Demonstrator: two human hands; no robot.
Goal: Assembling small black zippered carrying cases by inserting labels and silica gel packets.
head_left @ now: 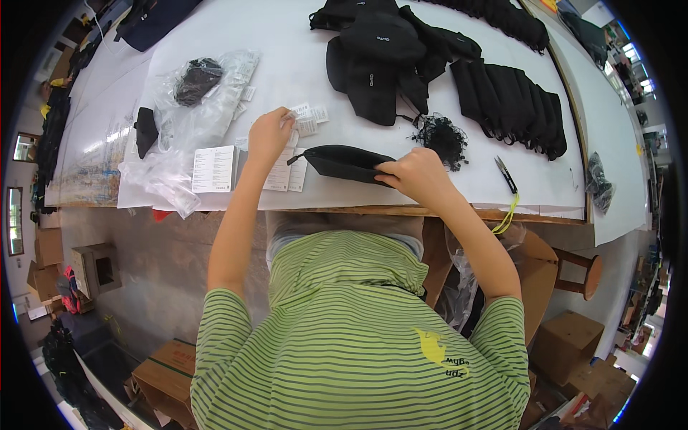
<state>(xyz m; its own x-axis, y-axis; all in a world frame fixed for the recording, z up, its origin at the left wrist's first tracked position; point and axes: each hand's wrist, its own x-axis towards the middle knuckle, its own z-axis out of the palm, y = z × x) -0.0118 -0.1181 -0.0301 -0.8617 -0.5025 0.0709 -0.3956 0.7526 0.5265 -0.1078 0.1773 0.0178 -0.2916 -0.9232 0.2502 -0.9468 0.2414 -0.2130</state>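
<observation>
In my right hand (pixel 421 178) is a black cloth pouch (pixel 344 160), gripped at its right end between thumb and fingers. Its mouth gapes a little, and a short cord end sticks out at the left. My left hand (pixel 269 135) is closed in a pinch on a small white label (pixel 290 115), beside several loose printed labels (pixel 309 113). White printed cards (pixel 297 176) lie under and beside the pouch's left end. Left of my left wrist stands a stack of white cards (pixel 213 169).
Clear plastic bags (pixel 208 100) lie at the left. A heap of black pouches (pixel 380 54) is at the back, with a row of more pouches (pixel 509 104) to the right. Black cords (pixel 441 137) and thread snips (pixel 506 175) lie right of my right hand, near the table's front edge (pixel 545 215).
</observation>
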